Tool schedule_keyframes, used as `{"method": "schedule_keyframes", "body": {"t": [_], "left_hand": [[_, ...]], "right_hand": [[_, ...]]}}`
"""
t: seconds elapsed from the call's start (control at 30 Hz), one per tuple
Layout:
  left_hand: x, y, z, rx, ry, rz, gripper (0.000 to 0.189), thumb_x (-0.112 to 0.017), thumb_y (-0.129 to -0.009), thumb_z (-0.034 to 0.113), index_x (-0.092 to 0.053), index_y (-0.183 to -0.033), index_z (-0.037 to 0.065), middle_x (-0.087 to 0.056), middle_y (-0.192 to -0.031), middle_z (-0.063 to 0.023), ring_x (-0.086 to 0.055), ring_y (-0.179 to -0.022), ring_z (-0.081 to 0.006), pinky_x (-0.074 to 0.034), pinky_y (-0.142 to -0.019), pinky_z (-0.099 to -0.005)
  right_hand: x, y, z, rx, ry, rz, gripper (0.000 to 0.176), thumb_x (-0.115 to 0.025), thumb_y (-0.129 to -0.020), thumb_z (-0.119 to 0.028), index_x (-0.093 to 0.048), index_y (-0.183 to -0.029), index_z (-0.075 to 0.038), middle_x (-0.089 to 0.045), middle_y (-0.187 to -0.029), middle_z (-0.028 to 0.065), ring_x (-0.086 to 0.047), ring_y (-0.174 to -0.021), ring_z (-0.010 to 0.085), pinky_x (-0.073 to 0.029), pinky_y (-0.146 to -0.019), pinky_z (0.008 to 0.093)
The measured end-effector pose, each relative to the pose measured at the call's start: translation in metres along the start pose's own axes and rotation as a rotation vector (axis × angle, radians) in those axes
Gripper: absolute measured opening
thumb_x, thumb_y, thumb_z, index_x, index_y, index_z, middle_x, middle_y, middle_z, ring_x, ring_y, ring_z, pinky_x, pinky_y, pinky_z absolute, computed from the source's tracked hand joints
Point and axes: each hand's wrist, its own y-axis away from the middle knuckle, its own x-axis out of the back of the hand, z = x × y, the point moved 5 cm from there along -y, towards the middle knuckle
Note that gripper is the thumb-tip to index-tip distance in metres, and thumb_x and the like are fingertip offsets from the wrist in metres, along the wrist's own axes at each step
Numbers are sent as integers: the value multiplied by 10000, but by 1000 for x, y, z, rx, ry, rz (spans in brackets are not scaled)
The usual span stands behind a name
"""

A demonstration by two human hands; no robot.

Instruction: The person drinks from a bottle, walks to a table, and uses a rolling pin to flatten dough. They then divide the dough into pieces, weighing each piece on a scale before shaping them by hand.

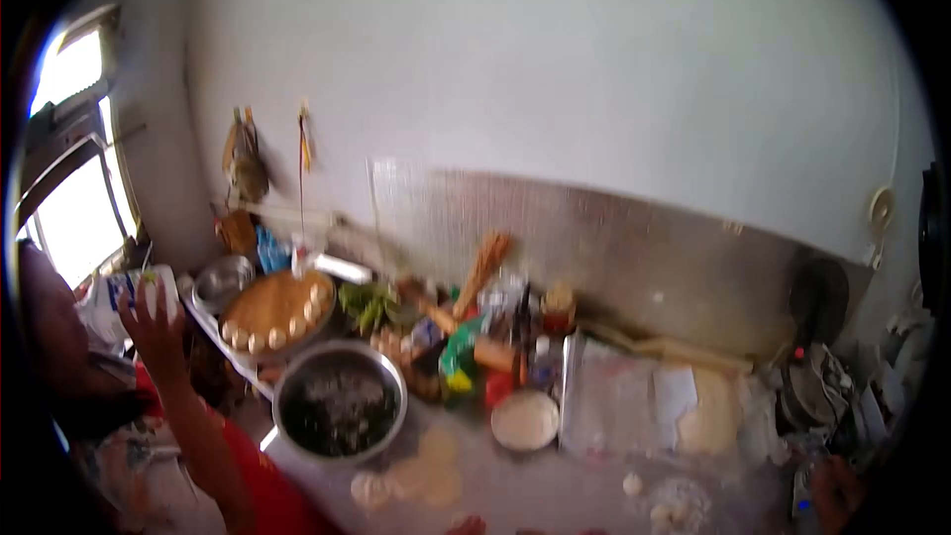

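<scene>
At the bottom edge, only a small reddish part of my left hand (466, 526) shows, below flat dough rounds (428, 481). A thin sliver at the same edge, further right, may be my right hand; its fingers are hidden. What either hand holds cannot be made out. Close by, a pale dough piece (370, 489) lies on the work surface (515, 490). Above it stand a metal bowl (279, 423) of dark green filling and a small pale bowl (525, 421). To the right are a small dough ball (632, 482) and floured dough pieces (678, 513).
At left, a person in red raises a hand (157, 322) by a white container (109, 302). A round board (265, 305) carries several dough balls along its rim. Bottles, greens and a rolling pin (498, 355) crowd the back. A blurred hand-like shape (837, 490) is at right.
</scene>
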Motion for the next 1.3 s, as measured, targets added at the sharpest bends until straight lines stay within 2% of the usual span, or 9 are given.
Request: {"method": "schedule_keyframes", "body": {"t": [0.17, 0.27, 0.57, 0.67, 0.83, 0.9, 1.0, 1.1, 1.3], "left_hand": [[49, 6, 17, 118, 225, 86, 660, -572, -845, 342, -383, -1340, -53, -368, -1400, -271, -348, -1304, -418, -275, -1093, -510], [77, -3, 43, 303, 244, 126, 696, -589, -836, 348, -360, -1343, -69, -352, -1391, -296, -289, -1319, -473, -248, -1094, -529], [64, -44, 43, 27, 415, 41, 626, -623, -810, 272, -419, -1348, 25, -354, -1428, -224, -384, -1291, -400, -341, -1063, -457], [73, -93, 30, -25, 664, -306, 576, -625, -818, 277, -459, -1335, 87, -380, -1434, -176, -479, -1224, -357, -411, -1008, -419], [134, -198, -3, 224, 571, -192, 550, -632, -817, 312, -505, -1279, 42, -520, -1312, -176, -549, -1116, -370, -445, -953, -437], [140, -232, -19, 10, 434, 325, 461, -629, -811, 299, -571, -1199, 55, -604, -1171, -162, -581, -1053, -357, -468, -914, -434], [100, -263, -32, 35, 316, -110, 401, -632, -799, 263, -590, -1144, 64, -624, -1089, -149, -578, -1041, -337, -470, -892, -422], [124, -254, -31, 244, 806, -252, 381, -644, -785, 259, -590, -1111, 69, -588, -1167, -138, -544, -1100, -302, -437, -908, -431], [83, -143, -1, 271, 238, -79, 352, -708, -730, 243, -610, -1023, 74, -634, -1018, -128, -614, -945, -305, -490, -798, -397]], "right_hand": [[-30, 6, -14, 408, 72, 148, 121, -567, -754, -207, -619, -842, -142, -614, -871, 144, -587, -782, 344, -471, -685, 487], [-5, 16, -52, 459, -39, 297, 268, -573, -712, -109, -627, -974, -121, -596, -1036, 118, -560, -950, 323, -440, -810, 459], [2, 20, -69, 444, -139, 313, 375, -623, -661, -105, -564, -1031, -93, -513, -1151, 165, -497, -1065, 358, -397, -897, 474], [12, 16, -67, 439, -151, 290, 392, -634, -659, -115, -553, -1041, -87, -508, -1156, 166, -490, -1076, 359, -398, -897, 476], [14, 3, -64, 398, -157, 297, 387, -649, -666, -134, -562, -1040, -83, -508, -1166, 158, -489, -1090, 361, -402, -912, 484], [5, -1, -60, 386, -144, 321, 375, -651, -672, -137, -570, -1034, -82, -508, -1171, 156, -492, -1094, 359, -406, -917, 486], [13, -5, -61, 363, -179, 302, 359, -653, -676, -140, -582, -1023, -82, -510, -1175, 154, -498, -1093, 356, -417, -912, 484], [10, -9, -57, 344, -186, 277, 358, -656, -677, -140, -581, -1023, -89, -511, -1181, 153, -497, -1098, 355, -422, -905, 482], [9, -18, -54, 376, -213, 250, 392, -678, -662, -127, -576, -1041, -114, -508, -1198, 151, -490, -1113, 349, -414, -911, 478]]}}
